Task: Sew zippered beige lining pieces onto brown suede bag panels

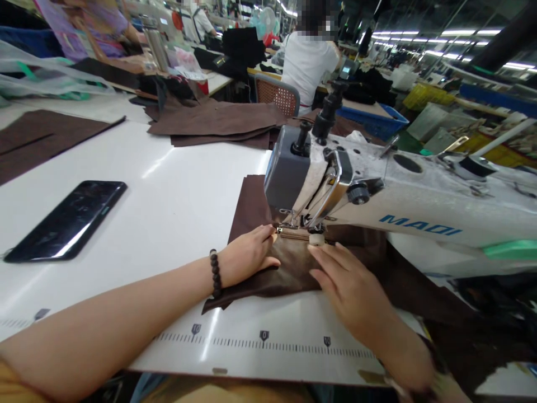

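Note:
A dark brown leather-like piece (pixel 289 274) lies under the needle area of a white sewing machine (pixel 377 196). My left hand (pixel 247 254), with a beaded bracelet at the wrist, rests on the piece left of the presser foot. Its fingers reach toward the end of a narrow striped strip (pixel 293 234), thumb apart. My right hand (pixel 352 285) lies on the piece on the near right side, fingers stretched out and thumb spread. Its fingertips touch or nearly touch a small pale roller-like part (pixel 316 239) beside the foot. The needle point is too small to make out.
A black phone (pixel 67 221) lies on the white table (pixel 176 196) at left. Brown pieces are stacked (pixel 218 120) behind and another brown piece (pixel 46 137) lies far left. A ruler scale (pixel 264 338) runs along the front edge. A person in white (pixel 308 67) sits beyond.

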`<state>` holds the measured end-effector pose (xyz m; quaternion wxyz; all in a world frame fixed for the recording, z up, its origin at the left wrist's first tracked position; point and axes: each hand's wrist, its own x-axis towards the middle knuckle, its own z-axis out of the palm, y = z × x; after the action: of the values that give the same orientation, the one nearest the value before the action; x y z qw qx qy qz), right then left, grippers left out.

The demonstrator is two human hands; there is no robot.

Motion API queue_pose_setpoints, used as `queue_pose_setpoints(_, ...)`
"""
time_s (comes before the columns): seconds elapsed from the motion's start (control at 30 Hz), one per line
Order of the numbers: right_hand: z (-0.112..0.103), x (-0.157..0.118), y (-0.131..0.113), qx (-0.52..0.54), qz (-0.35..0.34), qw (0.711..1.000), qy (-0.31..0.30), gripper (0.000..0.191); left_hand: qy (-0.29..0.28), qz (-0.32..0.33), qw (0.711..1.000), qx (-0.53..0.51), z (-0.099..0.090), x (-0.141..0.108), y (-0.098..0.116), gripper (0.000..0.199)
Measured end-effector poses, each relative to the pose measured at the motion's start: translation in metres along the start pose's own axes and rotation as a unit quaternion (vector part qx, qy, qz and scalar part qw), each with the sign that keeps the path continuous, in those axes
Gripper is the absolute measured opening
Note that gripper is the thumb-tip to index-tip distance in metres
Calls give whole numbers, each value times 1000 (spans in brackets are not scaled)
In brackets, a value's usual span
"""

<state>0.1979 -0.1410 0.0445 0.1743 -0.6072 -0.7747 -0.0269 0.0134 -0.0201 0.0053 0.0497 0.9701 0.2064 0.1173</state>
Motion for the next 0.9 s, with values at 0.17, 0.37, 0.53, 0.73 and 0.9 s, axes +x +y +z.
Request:
queue_pose_setpoints(0.17, 44, 28, -12, 16, 39, 995, -91, 43, -20, -5, 1000, -5, 0, 1, 1, 49)
queue_pose_setpoints(0.37, 54, 22, -6, 47, 47, 995, -76, 46, -30, -24, 999, 7, -1, 2, 3, 51)
queue_pose_setpoints(0.53, 51, 24, -8, 51, 55, 993, -94, 44, -32, -25, 999, -8, -2, 2, 2, 49)
queue_pose_setpoints(0.73, 50, 26, -9, 84, 61, 992, -73, 42, -30, -22, 999, 1, -3, 3, 3, 49)
queue_pose_setpoints(0.9, 46, 27, -9, 97, 63, 990, -77, 39, -27, -22, 999, 6, -2, 3, 2, 49)
